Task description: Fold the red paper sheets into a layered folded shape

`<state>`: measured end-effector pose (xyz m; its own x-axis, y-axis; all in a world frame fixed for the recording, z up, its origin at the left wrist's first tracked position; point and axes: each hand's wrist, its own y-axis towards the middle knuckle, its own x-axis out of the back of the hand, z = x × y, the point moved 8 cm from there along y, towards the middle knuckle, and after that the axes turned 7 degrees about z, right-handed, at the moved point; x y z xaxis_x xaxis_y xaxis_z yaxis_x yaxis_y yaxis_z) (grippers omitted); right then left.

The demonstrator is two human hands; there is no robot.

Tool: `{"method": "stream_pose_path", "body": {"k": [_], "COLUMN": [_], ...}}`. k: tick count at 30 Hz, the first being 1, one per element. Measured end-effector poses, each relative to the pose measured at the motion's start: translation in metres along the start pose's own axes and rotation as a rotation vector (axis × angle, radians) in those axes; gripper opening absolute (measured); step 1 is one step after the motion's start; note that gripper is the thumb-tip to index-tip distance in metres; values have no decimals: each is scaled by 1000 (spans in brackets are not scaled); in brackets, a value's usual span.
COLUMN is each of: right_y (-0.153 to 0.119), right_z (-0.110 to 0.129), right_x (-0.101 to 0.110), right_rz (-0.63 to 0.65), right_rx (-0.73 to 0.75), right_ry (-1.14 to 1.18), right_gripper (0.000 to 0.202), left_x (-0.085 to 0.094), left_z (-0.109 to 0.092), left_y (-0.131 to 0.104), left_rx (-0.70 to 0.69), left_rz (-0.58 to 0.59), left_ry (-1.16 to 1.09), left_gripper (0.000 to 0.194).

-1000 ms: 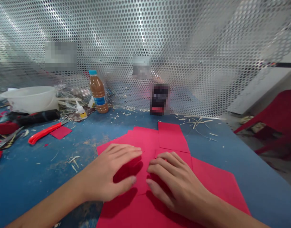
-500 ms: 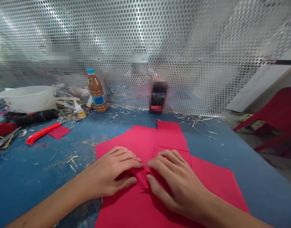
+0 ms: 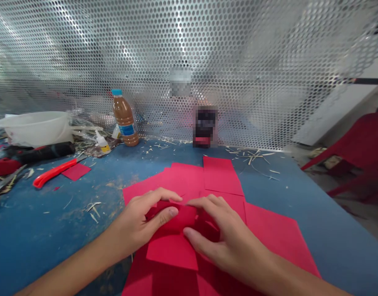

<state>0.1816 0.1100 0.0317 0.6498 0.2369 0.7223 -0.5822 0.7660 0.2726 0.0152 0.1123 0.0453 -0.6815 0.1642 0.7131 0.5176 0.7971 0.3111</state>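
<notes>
A piece of red paper [image 3: 173, 250] lies between my hands, bent up into a curve along its far part. My left hand [image 3: 142, 213] grips the left side of this curve, thumb in front and fingers over the far side. On the right, my right hand [image 3: 226, 234] holds the paper's other side, its thumb at the front and its fingertips reaching over the top. Under and around it spread more red paper sheets [image 3: 278, 234], and a smaller red rectangle [image 3: 222, 174] lies on them at the back. My palms partly hide the curved paper.
On the blue table [image 3: 93, 246], an orange-handled knife [image 3: 54, 173] lies by a red scrap [image 3: 76, 172]. Further back stand a glue bottle [image 3: 102, 143], a brown-filled bottle [image 3: 126, 119] and a white basin [image 3: 37, 127]. A perforated metal panel [image 3: 253, 61] rises behind.
The paper between my hands has lifted and bent into a curve, with its near edge showing. My left thumb has moved up onto its front, and my right thumb slightly left.
</notes>
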Motion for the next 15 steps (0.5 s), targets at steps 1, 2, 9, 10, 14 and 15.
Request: {"method": "stream_pose_path", "body": {"k": [1, 2, 9, 10, 14, 15], "right_y": [0, -1, -4, -4, -5, -4], "right_z": [0, 0, 7, 4, -4, -4], "right_x": [0, 0, -9, -11, -12, -11], "right_rz": [0, 2, 145, 174, 157, 143], "right_rx": [-46, -85, -179, -227, -306, -283], "right_ry": [59, 103, 380, 443, 613, 632], "right_gripper": [21, 16, 19, 20, 24, 23], "left_x": [3, 6, 19, 18, 11, 8], "left_z": [-3, -6, -25, -29, -44, -46], "left_y": [-2, -4, -16, -17, -14, -13], "left_rx": [-4, -10, -200, -253, -364, -374], "left_rz": [-39, -84, -313, -315, -222, -180], "left_ry": [3, 19, 300, 372, 590, 600], "left_gripper": [17, 17, 19, 18, 23, 32]}}
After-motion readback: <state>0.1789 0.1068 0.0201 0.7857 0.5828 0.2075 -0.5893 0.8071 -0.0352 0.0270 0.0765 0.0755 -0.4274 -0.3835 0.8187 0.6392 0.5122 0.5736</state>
